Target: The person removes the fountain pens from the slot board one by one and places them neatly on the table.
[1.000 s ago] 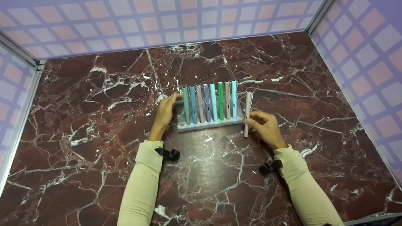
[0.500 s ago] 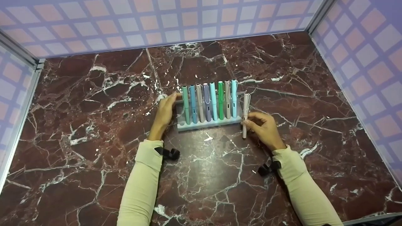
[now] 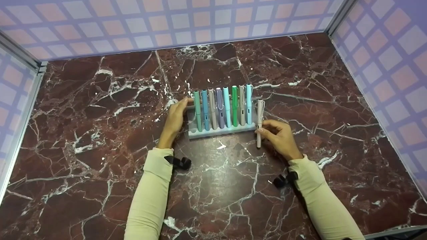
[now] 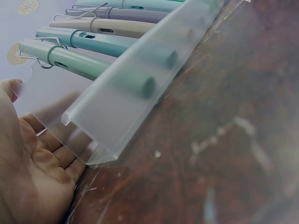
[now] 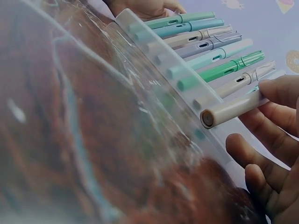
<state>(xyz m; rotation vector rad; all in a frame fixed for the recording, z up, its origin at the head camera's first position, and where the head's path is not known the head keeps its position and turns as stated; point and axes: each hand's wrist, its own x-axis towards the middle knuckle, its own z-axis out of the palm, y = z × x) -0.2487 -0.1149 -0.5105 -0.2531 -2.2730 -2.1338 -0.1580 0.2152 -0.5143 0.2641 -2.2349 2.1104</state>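
Between the thumb and curled fingers (image 5: 261,123) of the right hand (image 3: 280,137) sits a pale pen (image 3: 259,122), pinched near its middle and held just beside the right end of the pen rack (image 3: 223,131), its lower end sticking out past the rack's front edge. Eight pens (image 3: 227,107) lie side by side in the rack. At the rack's left end, the left hand (image 3: 174,122) rests flat against it with relaxed, straight fingers. Everything stands on a dark red marble table (image 3: 100,140).
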